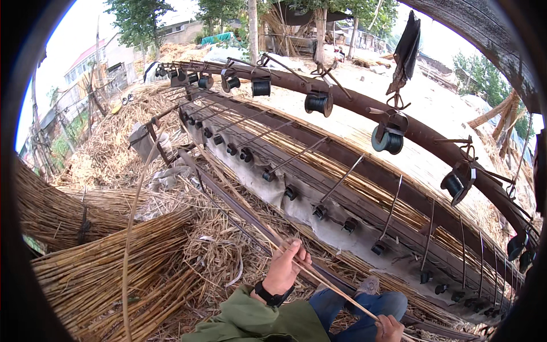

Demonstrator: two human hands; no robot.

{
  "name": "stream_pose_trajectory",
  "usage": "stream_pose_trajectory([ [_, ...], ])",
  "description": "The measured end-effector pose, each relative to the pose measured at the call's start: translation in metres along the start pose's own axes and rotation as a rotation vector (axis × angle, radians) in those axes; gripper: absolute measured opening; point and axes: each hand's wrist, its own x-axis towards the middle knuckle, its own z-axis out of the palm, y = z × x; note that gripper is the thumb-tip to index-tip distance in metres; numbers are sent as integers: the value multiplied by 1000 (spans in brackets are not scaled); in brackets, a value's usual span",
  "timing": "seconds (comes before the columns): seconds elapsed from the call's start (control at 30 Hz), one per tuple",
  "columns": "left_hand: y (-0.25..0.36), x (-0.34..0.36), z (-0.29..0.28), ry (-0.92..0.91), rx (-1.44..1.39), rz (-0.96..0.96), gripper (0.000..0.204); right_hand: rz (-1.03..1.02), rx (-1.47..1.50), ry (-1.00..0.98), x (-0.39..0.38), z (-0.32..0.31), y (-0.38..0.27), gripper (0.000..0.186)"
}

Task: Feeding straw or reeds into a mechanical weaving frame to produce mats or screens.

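A few long pale reed stalks [333, 289] run slantwise between my two hands. My left hand [286, 266], with a dark watch [271, 293] on its wrist, is closed around them near the middle of the view. At the lower edge, my right hand [389, 329] pinches the same stalks close to my knee. Beyond my left hand the stalks go on up and left, alongside a dark metal rail [231, 200]. Past the rail stands a long brown metal loom frame [364, 183], with dark wire spools [317, 103] hanging from its upper bar.
Tied bundles of reeds [114, 268] lie at my left, over loose straw [228, 251]. Small weights or spools [320, 212] line the frame's near side, between slanted rods [342, 178]. A thin upright stick [130, 239] rises at left. Trees and buildings stand far off.
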Motion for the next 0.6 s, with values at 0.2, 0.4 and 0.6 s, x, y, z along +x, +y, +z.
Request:
stream_pose_trajectory([
  [0.2, 68, 47, -31, 74, 28, 195, 14, 233, -29, -142, -66, -37, 62, 29],
  [0.4, 144, 113, -93, 532, 103, 513, 55, 342, -31, -130, -100, -63, 74, 33],
  [0.6, 244, 90, -184, 691, 1128, 1052, 39, 364, -30, -231, -123, -68, 93, 24],
])
